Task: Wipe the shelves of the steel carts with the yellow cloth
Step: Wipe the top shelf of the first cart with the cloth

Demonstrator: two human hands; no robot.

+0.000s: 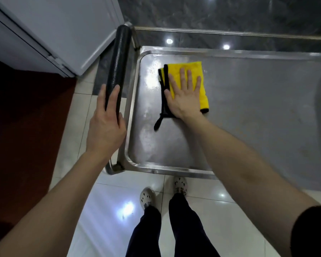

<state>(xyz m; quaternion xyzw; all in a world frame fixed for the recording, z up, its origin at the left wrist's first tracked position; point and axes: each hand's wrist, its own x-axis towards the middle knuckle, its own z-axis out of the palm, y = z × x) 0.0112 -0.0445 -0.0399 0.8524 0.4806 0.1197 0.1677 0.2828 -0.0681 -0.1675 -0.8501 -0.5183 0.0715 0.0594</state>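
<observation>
A folded yellow cloth (193,71) with black trim and a black loop lies on the top shelf (248,108) of a steel cart, near its left end. My right hand (183,97) presses flat on the cloth, fingers spread, palm down. My left hand (106,127) wraps around the cart's black padded handle (118,65) at the left end of the shelf. Wet streaks shine on the steel left of the cloth.
A white cabinet or door (54,30) stands at the upper left, close to the handle. A dark marble wall (230,13) runs behind the cart. My feet (163,193) stand on glossy white floor tiles at the cart's near edge; a dark red floor area (26,127) lies left.
</observation>
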